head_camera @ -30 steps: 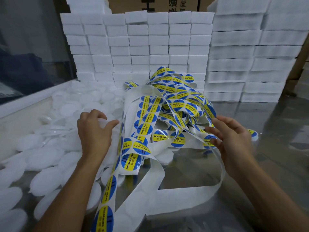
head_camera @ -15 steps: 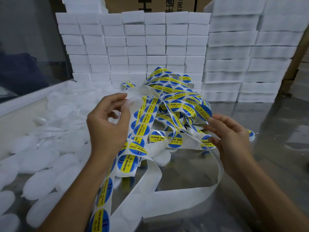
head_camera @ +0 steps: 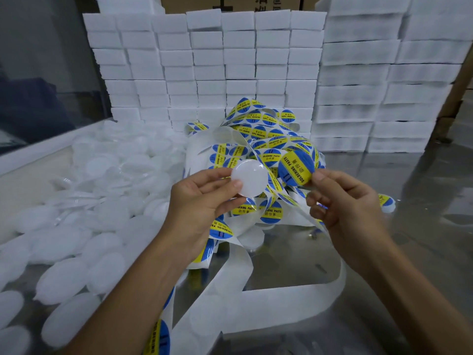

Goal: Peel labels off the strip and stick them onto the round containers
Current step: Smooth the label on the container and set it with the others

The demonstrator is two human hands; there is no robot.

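Observation:
My left hand [head_camera: 202, 201] holds a round white container [head_camera: 249, 179] between thumb and fingers, its flat face turned toward me. My right hand [head_camera: 343, 206] pinches a round blue and yellow "SOLDERING PASTE" label [head_camera: 297, 167] by its lower edge, just right of the container and apart from it. Behind both hands lies a tangled heap of label strip [head_camera: 263, 139] with several labels on white backing. Empty white backing [head_camera: 268, 303] loops toward me across the metal table [head_camera: 409, 226].
A pile of several round white containers [head_camera: 84, 201] covers the left of the table. One labelled container [head_camera: 386, 202] lies to the right of my right hand. Stacked white boxes [head_camera: 230, 67] form a wall at the back.
My left hand picked a white container from the pile and raised it to the middle. My right hand peeled a label off the strip and lifted it beside the container.

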